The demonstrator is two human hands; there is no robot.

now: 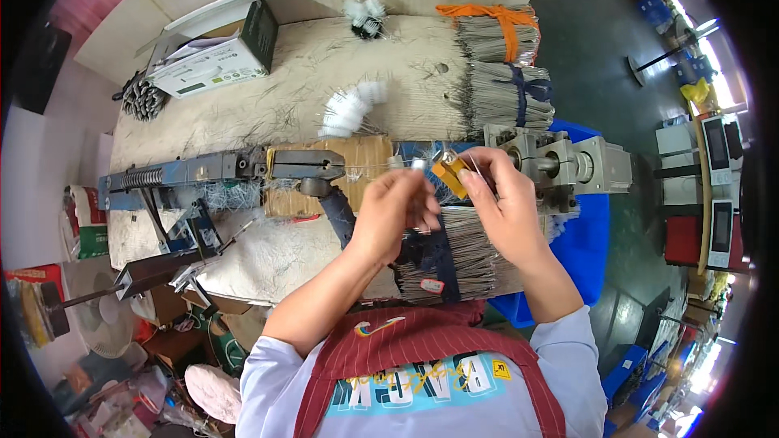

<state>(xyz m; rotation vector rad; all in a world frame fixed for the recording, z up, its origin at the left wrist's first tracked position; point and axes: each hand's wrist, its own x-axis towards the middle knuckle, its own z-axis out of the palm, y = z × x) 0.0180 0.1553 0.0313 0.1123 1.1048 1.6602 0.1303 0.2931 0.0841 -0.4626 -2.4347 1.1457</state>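
My left hand point(398, 203) is over the middle of the bench machine, its fingers curled together and slightly blurred. What it holds, if anything, is hidden. A small white bristle tuft point(418, 164) shows just beyond its fingertips, by the thin wires point(365, 166) stretching from the machine's dark clamp jaws point(308, 164). To the right, my right hand point(507, 203) closes its thumb and fingers at a brass-coloured block point(449, 177), in front of the grey metal spindle head point(552, 161). Below my hands lies a bundle of cut wires point(471, 255) with a dark strap.
White bristle brushes point(349, 109) lie behind the machine. Tied wire bundles point(495, 36) are stacked at the back right. A cardboard box point(215, 57) stands at the back left. Loose wire pieces litter the worktable point(300, 49). A blue bin point(584, 251) is beside its right edge.
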